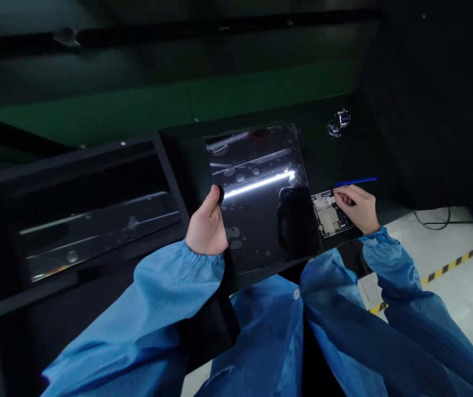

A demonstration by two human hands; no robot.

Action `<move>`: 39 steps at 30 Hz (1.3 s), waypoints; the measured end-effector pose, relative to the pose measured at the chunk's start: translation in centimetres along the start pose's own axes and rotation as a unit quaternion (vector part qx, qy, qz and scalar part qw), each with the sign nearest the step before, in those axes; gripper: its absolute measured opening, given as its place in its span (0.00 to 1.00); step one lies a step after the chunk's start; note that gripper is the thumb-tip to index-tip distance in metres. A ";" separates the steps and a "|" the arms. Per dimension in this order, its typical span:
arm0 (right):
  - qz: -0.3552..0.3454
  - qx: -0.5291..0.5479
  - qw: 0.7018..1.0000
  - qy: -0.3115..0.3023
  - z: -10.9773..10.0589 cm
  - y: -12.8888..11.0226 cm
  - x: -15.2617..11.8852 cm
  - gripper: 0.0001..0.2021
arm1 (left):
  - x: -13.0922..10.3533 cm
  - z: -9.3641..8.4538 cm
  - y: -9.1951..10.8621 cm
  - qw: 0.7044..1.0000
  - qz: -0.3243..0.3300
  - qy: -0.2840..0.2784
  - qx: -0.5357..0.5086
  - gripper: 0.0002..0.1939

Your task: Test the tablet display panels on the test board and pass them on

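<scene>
A dark glossy panel [261,220] with bubble-like marks and a bright light reflection lies tilted in the middle of the view. My left hand [208,225] grips its left edge, the thumb on top and the other fingers hidden beneath. To the panel's right, a circuit board [328,214] with pale patches shows from beside its edge. My right hand [357,208] is over the board's right part, its fingers pinched together; what they hold, if anything, is too small to name. Just behind that hand lies a thin blue stick [357,181].
A dark framed tray [173,182] with another glossy panel [99,231] is at the left. A shiny metal object [339,122] sits at the back right of the dark table [368,157]. Yellow-black tape [460,259] and a cable [432,226] show at the right.
</scene>
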State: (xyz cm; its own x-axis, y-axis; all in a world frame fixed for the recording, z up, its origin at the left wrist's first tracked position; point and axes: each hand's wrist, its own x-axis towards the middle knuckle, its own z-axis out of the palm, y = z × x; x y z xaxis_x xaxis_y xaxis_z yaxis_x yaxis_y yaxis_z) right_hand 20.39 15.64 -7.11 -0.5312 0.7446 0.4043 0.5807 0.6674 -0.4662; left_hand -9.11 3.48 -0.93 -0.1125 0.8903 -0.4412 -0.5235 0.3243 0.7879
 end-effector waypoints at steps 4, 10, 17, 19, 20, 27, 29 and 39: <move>-0.007 -0.029 1.000 -0.006 -0.3 -0.2 -0.1 0.11 | 0.0 -0.3 -0.1 0.999 -0.017 0.044 -0.012 0.27; -0.032 -0.062 0.998 0.002 -0.3 -0.3 -0.1 0.12 | -0.3 0.3 -0.4 0.998 -0.006 0.061 0.011 0.27; 0.042 0.038 0.992 0.110 -1.0 -2.3 -0.4 0.09 | -0.5 1.0 -1.4 0.996 0.011 0.080 -0.034 0.26; 0.094 0.137 0.979 0.114 -1.1 -4.6 -0.5 0.10 | -0.5 0.9 -1.5 0.996 0.016 0.080 -0.047 0.25; 0.109 0.193 0.971 0.087 -1.0 -5.9 -0.6 0.14 | -0.5 0.8 -1.5 0.995 0.018 0.079 -0.050 0.25; 0.144 0.345 0.924 -0.082 1.0 -10.9 -0.7 0.32 | -0.7 0.9 -1.5 0.995 0.002 0.070 -0.066 0.26; 0.166 0.348 0.921 -0.061 1.7 -10.9 -0.8 0.28 | -0.7 1.0 -1.5 0.994 -0.007 0.076 -0.078 0.26; 0.139 0.302 0.941 -0.060 1.3 -12.1 -0.6 0.38 | -0.8 0.9 -1.6 0.995 0.018 0.066 -0.070 0.27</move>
State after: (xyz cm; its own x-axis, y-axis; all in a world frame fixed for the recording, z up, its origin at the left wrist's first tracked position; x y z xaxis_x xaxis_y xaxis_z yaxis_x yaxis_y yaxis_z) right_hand 12.90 7.15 -2.74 -0.4971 0.8586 0.1251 0.2704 0.2903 -0.9180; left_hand -7.41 2.58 -1.42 -0.2382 0.8483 -0.4729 -0.6283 0.2367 0.7411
